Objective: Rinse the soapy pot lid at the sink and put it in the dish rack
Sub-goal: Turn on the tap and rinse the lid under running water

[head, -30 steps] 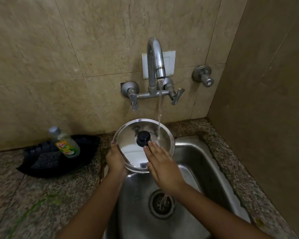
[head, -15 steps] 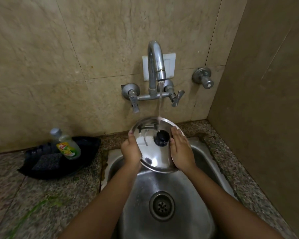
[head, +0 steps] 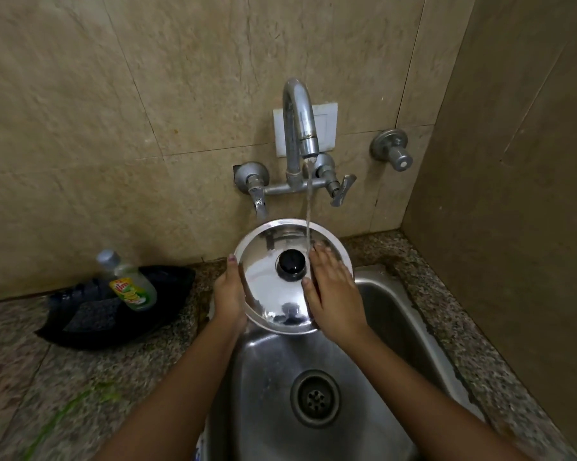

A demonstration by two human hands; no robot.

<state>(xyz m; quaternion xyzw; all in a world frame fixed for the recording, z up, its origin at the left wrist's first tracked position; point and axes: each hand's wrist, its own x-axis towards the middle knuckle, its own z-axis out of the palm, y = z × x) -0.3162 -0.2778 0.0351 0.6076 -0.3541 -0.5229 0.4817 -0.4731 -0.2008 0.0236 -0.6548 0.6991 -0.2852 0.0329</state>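
A shiny steel pot lid [head: 270,281] with a black knob [head: 291,263] is held tilted over the steel sink [head: 267,387], top side facing me. My left hand [head: 228,296] grips the lid's left rim. My right hand [head: 332,294] lies flat on the lid's right side, fingers spread, fingertips under the running water. The stream falls from the chrome tap [head: 298,128] onto the lid just right of the knob. No dish rack is in view.
A dish soap bottle [head: 129,282] leans in a black tray [head: 114,321] with a dark scrubber on the granite counter [head: 47,394] at left. Tap handles [head: 342,189] stick out from the tiled wall. A side wall stands close on the right.
The lid has tipped up toward me and shifted slightly left. My right hand moved from the rim onto the lid's surface, up into the stream.
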